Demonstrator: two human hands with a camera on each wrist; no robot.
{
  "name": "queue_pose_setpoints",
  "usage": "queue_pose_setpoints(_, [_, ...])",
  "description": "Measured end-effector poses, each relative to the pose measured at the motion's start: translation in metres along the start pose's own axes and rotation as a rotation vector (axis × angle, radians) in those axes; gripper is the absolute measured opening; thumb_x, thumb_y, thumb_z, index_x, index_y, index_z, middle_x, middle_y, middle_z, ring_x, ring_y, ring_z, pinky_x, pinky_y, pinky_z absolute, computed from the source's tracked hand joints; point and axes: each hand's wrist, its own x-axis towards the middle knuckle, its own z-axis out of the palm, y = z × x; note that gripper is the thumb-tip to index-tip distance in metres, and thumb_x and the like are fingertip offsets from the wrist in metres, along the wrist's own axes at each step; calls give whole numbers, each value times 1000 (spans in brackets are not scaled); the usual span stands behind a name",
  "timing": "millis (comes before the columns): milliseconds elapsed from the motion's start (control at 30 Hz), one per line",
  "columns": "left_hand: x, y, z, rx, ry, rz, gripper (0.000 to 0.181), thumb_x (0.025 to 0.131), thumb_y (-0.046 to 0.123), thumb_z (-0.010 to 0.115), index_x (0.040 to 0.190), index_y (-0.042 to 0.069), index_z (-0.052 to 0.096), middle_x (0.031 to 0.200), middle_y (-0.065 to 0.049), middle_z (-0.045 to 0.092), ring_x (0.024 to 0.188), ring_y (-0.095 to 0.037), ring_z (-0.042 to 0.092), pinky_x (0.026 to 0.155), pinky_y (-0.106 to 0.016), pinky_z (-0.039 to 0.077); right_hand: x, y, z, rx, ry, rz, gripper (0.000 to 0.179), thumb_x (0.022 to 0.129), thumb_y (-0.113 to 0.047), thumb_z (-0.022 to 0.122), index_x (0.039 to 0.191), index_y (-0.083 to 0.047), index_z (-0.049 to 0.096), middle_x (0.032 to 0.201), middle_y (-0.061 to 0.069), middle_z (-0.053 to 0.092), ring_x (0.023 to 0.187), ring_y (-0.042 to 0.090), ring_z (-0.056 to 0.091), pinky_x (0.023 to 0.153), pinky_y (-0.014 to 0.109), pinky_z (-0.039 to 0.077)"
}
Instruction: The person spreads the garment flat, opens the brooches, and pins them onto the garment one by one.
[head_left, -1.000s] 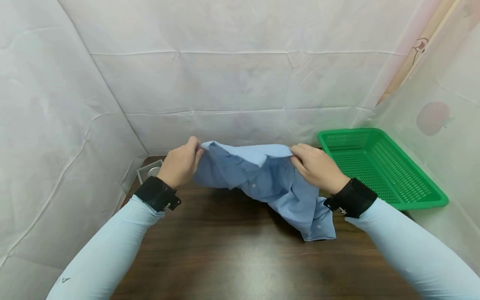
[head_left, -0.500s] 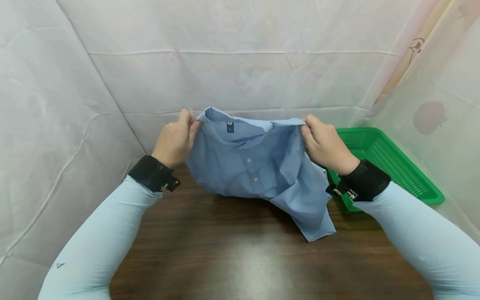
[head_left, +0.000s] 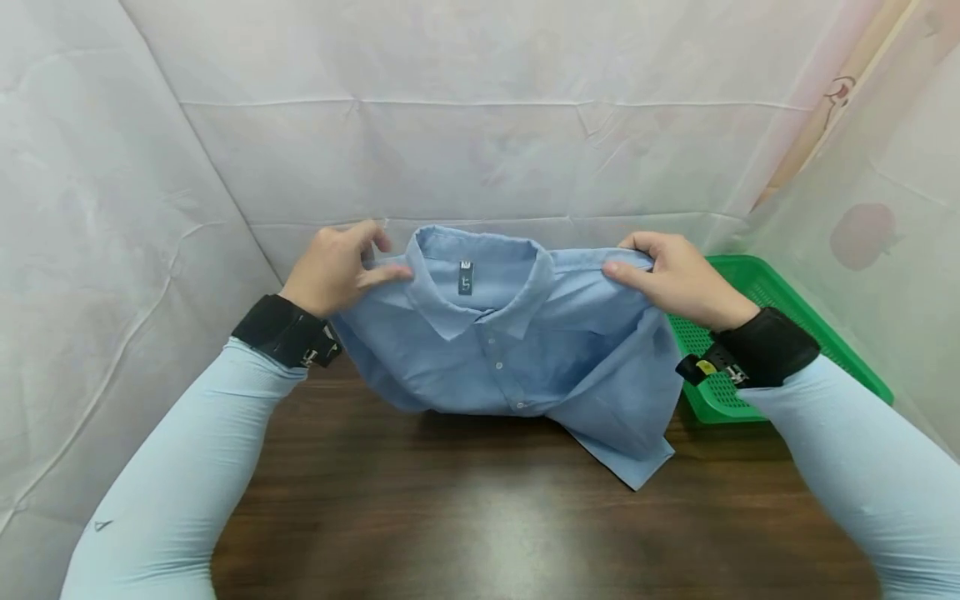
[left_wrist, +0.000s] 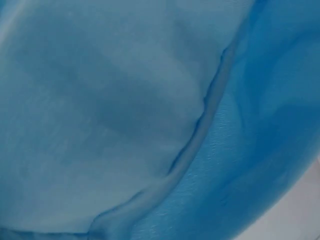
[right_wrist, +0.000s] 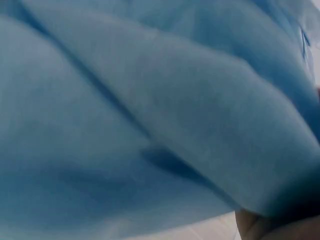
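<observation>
A light blue button-up shirt point(head_left: 465, 358) hangs upright with its front facing me, collar spread in a ring and a dark label point(head_left: 466, 278) inside the neck. At its left shoulder in the head view is my left hand point(head_left: 333, 262), thumb stretched over the cloth beside the collar, index finger bent above the shoulder edge; the other fingers are mostly hidden. My right hand point(head_left: 678, 275) pinches the opposite shoulder between thumb and fingers. Blue cloth point(left_wrist: 125, 110) fills the left wrist view. In the right wrist view, folds of the shirt point(right_wrist: 200, 95) cover most of the frame.
Behind my right forearm stands a green perforated basket point(head_left: 847, 358). The dark wooden table point(head_left: 450, 517) lies under the shirt, whose lower corner hangs close over it. White sheeting point(head_left: 480, 158) walls the back and sides.
The shirt has been lifted and spread wider, so its collar, label and buttons now show. Both hands have moved up and apart, from near the collar out along the shoulders.
</observation>
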Motion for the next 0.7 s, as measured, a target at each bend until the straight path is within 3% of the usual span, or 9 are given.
queue_pose_setpoints(100, [-2,-4,1,-26,-125,45,37,71,38,84,78,8,65,60,-2,55,54,-14,48,52,-30,40,1,8,-2,-76,18,-57,19,96,-32,61,97,-14,63,69,5,52,64,17,49,58,27,34])
queue_pose_setpoints(233, [-5,-7,4,-23,-222,54,21,84,24,76,74,9,65,60,2,54,53,-12,44,51,-30,37,2,14,0,-191,96,-151,16,95,-31,61,95,-14,61,57,3,41,54,15,47,53,27,33])
queue_pose_setpoints(333, [-9,-9,6,11,-199,15,11,91,15,67,83,8,64,65,-1,57,55,-16,45,53,-34,38,3,18,-1,-251,99,-181,19,92,-32,66,94,-14,59,57,2,34,51,14,44,52,27,32])
queue_pose_setpoints(500, [-14,-12,9,62,-176,-77,18,99,21,56,86,9,54,63,-5,49,54,-21,44,53,-36,35,2,28,-8,-315,3,-166,29,86,-33,74,79,-14,52,59,-1,32,52,14,41,52,27,31])
queue_pose_setpoints(700, [-16,-15,11,90,-156,-107,29,100,29,54,80,9,47,58,-3,36,50,-21,38,50,-33,29,-1,41,-15,-315,-98,-118,28,87,-30,73,76,-16,52,58,-1,34,54,14,44,54,27,32])
